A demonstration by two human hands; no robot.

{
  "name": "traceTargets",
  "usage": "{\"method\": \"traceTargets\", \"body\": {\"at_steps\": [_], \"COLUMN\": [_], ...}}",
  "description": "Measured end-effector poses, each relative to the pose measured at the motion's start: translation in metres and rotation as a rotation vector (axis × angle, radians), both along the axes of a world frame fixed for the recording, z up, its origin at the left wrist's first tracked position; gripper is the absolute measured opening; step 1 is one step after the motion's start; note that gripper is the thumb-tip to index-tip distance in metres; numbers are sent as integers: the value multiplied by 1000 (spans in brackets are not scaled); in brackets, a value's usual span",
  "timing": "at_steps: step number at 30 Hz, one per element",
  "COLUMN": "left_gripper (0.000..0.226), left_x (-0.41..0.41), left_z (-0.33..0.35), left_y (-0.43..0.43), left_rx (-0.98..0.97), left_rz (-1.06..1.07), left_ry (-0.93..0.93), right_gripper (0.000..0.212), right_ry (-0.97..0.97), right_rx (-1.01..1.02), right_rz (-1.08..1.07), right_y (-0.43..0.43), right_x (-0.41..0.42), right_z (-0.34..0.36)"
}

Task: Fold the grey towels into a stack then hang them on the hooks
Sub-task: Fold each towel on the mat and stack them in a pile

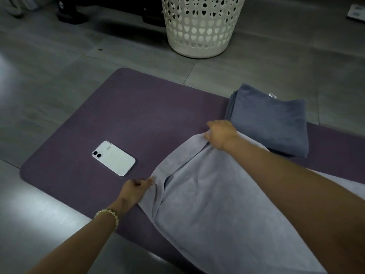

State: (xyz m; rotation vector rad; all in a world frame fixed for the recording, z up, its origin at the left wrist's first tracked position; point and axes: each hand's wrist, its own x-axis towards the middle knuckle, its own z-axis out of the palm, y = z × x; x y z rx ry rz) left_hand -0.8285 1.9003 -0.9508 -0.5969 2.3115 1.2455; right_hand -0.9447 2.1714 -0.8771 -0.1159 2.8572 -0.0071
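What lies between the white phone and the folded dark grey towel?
Head view: a stretch of bare purple mat, then the right hand gripping a corner of the light grey towel beside the folded dark grey towel.

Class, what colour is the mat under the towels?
Purple mat, seen best in the head view.

light towel: soft matt cloth; mat: matt; phone: glossy; basket: perforated plastic

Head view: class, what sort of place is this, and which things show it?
Probably a home floor: white laundry basket on grey tiles, folded grey towels on a purple mat.
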Motion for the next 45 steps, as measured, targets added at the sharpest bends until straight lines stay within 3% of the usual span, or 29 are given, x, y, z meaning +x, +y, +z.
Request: {"method": "traceTargets", "body": {"at_steps": [4,7,9,12,14,16,17,21,23,26,30,36,41,45], "left_gripper": [26,25,25,27,21,19,19,21,23,39,51,34,52,56], "left_x": [-13,-19,-21,-22,-21,-16,-13,0,4,9,9,10,34,76], "left_z": [-4,-6,-5,0,2,1,0,-6,-8,-6,8,63,108,129], "left_y": [14,19,19,15,9,1,-2,-14,-20,-27,-22,62,191,295], "left_rx": [117,180,215,264,277,286,289,240,191,34,-59,328,546,745], "left_rz": [11,24,27,33,42,65,69,68,52,-61,-284,-310,-471,-567], "left_ry": [97,135,131,134,134,141,139,119,109,18,-144,78,94,7], "right_gripper": [43,37,31,10,8,11,14,34,39,42,46,50,47,42], "right_ry": [-47,27,44,-38,0,74,77,-49,-35,5,-130,-172,-126,-6], "right_rx": [371,370,174,-512,-922,-1092,-1066,-595,-476,-452,-473,-555,-608,-761], "right_rz": [-9,-49,-87,-104,-9,-3,-20,-84,-68,47,-29,-256,-488,-807], "right_y": [-11,-14,-16,-28,-42,-48,-45,-21,-19,-21,2,75,160,222], "right_x": [-12,-19,-22,-33,-42,-47,-48,-38,-19,24,82,154,237,299], "right_z": [-27,-31,-32,-20,-6,1,-3,-39,-48,-53,-60,-38,-13,-4]}}
